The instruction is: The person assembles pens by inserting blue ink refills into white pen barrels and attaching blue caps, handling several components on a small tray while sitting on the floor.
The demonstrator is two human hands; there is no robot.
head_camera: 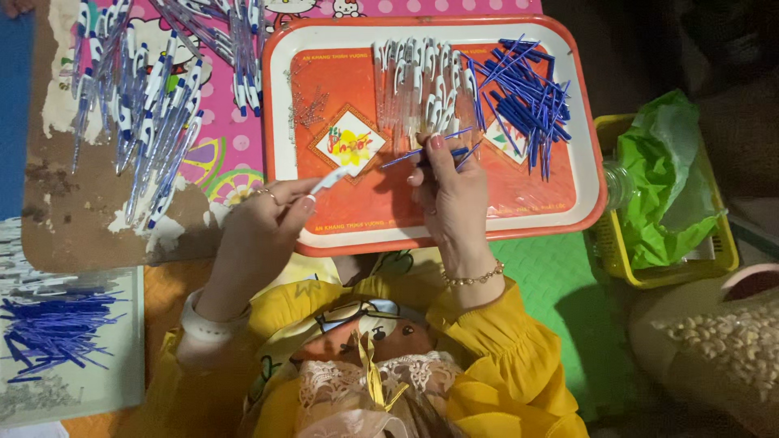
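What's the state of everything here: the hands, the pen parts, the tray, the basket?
left hand: closed on a white pen barrel
right hand: pinching blue refills
orange tray: flat, holding parts
loose refill pile: jumbled on tray
empty barrels: lined up on tray
springs: scattered on tray
finished pens: heaped left of tray
yellow basket: holds a crumpled green bag

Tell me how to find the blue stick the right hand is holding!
Look at the orange tray. Near its middle, the right hand pinches one thin blue refill, slanting up to the right. The other blue refills lie heaped in the tray's far right corner.
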